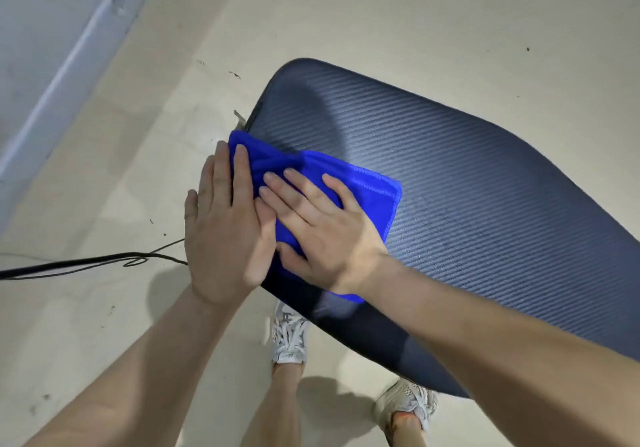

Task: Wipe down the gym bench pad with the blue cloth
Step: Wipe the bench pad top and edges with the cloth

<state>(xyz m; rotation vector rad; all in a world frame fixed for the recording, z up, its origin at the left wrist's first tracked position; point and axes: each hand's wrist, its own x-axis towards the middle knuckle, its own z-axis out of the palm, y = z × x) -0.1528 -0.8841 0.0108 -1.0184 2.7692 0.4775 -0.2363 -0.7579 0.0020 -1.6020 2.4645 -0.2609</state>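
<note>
Bench pad (467,176), a long dark navy cushion with rounded corners and a fine diagonal ribbed weave, is seen running from the upper centre of the view down to the right edge, raised above a pale beige floor (381,13). A grey-white wall base (65,75) is noted along the upper left. The pad's near left corner is covered by the blue cloth (363,186), a bright royal-blue microfibre square with a stitched hem, which is laid flat on top and draped over the pad's left edge.

The right hand (322,235) is pressed palm-down on the cloth, fingers spread and flat, nothing gripped. The left hand (221,224) is held flat at the pad's left side, fingers straight and together, its fingertips laid on the bunched part of the cloth at the edge; it is not closed around anything. The two hands are touching, the right fingers lying against the left hand's edge. Both forearms are bare.

Two grey-white laced trainers (290,334) are visible below the pad on the floor. A thin black cable (86,262) is seen lying on the floor at the left.
</note>
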